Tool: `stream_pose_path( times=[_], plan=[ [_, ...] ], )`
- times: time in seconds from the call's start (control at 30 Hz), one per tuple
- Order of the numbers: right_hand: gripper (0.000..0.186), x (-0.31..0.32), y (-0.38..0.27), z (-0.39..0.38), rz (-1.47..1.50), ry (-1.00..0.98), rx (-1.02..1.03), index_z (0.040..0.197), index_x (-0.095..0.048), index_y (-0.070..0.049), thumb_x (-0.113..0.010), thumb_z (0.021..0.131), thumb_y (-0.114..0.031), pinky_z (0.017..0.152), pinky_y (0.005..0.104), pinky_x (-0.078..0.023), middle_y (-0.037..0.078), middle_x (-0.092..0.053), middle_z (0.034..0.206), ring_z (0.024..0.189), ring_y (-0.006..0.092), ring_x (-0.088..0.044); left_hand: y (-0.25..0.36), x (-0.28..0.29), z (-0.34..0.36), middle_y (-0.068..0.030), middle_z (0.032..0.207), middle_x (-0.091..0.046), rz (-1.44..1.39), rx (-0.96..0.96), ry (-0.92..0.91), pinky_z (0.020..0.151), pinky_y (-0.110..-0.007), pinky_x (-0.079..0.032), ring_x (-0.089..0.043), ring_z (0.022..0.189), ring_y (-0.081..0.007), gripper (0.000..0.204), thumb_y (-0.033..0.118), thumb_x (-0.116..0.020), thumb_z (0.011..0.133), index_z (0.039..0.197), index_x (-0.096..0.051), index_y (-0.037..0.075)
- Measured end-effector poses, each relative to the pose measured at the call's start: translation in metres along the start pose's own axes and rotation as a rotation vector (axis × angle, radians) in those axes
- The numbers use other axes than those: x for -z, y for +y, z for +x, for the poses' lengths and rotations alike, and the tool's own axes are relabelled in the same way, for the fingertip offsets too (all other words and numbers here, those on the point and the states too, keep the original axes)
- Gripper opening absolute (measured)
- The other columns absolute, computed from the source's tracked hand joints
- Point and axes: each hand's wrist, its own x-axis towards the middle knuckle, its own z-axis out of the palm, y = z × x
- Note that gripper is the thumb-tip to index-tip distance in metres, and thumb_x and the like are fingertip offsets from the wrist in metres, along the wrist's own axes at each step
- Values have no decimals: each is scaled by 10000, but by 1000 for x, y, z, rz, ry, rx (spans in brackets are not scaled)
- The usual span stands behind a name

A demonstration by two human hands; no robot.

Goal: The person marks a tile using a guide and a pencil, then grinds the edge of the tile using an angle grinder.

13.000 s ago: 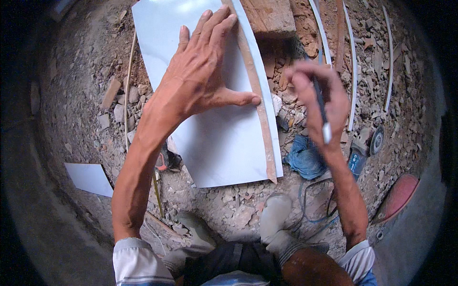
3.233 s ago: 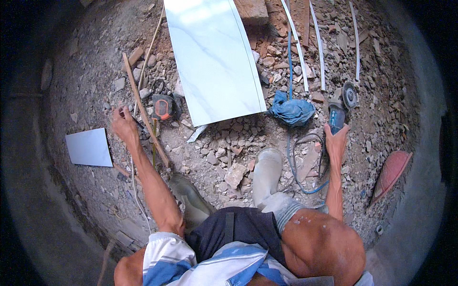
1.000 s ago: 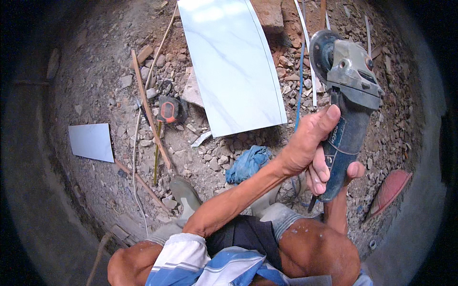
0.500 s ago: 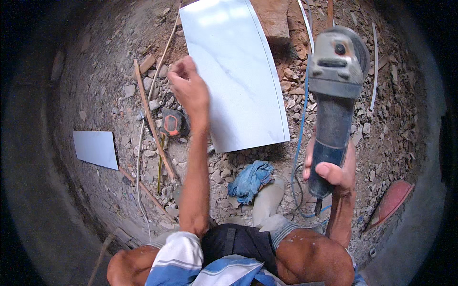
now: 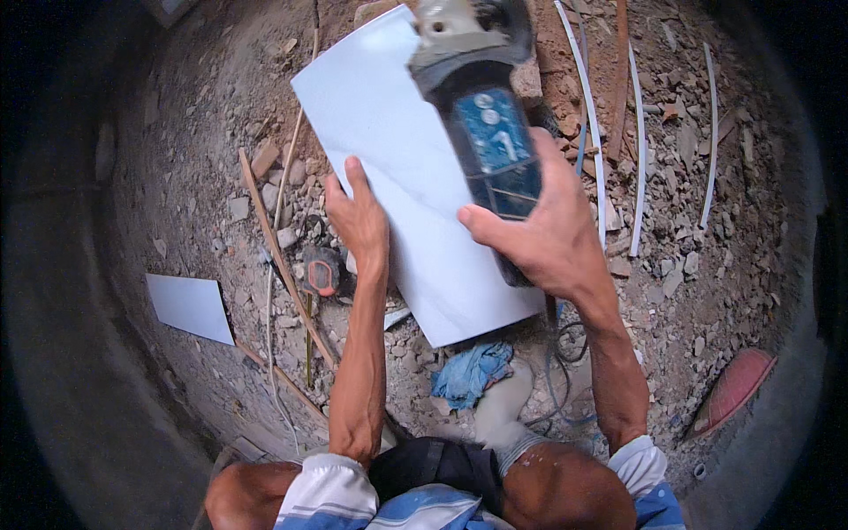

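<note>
Far left, a small white flat tile offcut (image 5: pixel 190 306) lies on the rubble, then a thin brown wooden strip (image 5: pixel 287 256) and a black and orange-red tape measure (image 5: pixel 324 277). Next up, the left hand (image 5: pixel 362 225): half a second ago it was just curled by the edge, now it looks to be pinching the left side of the big white marbled tile (image 5: pixel 406 177), though the underside is hidden. The tile sits slewed round a bit, in front of the person, above a crumpled blue cloth (image 5: pixel 473 371). The blue and grey angle grinder (image 5: pixel 499 132) has swung in over its right part, right hand (image 5: pixel 552 230) wrapped round the body, thumb across. So tool and tile are both in hand, I'd say. Further right, thin white strips (image 5: pixel 638 159).
</note>
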Motion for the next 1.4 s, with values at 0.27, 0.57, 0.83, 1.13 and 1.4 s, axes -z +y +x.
stream_pose_path(
  times=[0.27, 0.57, 0.83, 1.13, 1.4],
  plan=[
    [774, -54, 0, 84, -42, -17, 86, 1253, -577, 141, -839, 750, -386, 824, 473, -620, 318, -747, 962, 885, 416, -780, -18, 10, 6, -103, 984, -752, -115, 28, -35, 815, -347, -539, -642, 863, -145, 520, 454, -614, 1126, 1174, -727, -51],
    [781, -82, -4, 136, -138, -8, 155, 1267, -602, 135, -845, 741, -389, 832, 459, -624, 299, -754, 967, 895, 395, -783, 2, 17, 6, -86, 934, -735, -65, 113, -39, 773, -349, -516, -611, 822, -145, 535, 466, -638, 1111, 1147, -732, -59],
    [832, -94, -4, 155, -179, -13, 127, 1312, -586, 162, -839, 741, -388, 844, 452, -615, 319, -750, 1000, 921, 382, -776, 1, 17, 7, -95, 1002, -728, -182, 149, -71, 857, -359, -521, -615, 903, -159, 533, 474, -637, 1115, 1126, -711, -53],
    [689, -100, -2, 165, -266, 13, 136, 1293, -654, 84, -863, 801, -352, 852, 393, -593, 173, -755, 1040, 921, 247, -727, -4, 13, 6, -82, 983, -725, -212, 195, -59, 852, -343, -526, -613, 896, -150, 495, 452, -638, 1123, 1104, -691, -40],
    [664, -98, -8, 171, -272, -24, 91, 1258, -657, 91, -848, 801, -351, 806, 399, -594, 163, -746, 961, 862, 245, -719, -6, 12, 7, -73, 991, -727, -181, 165, -35, 861, -325, -523, -614, 908, -138, 462, 419, -637, 1130, 1104, -689, -39]
  ],
)
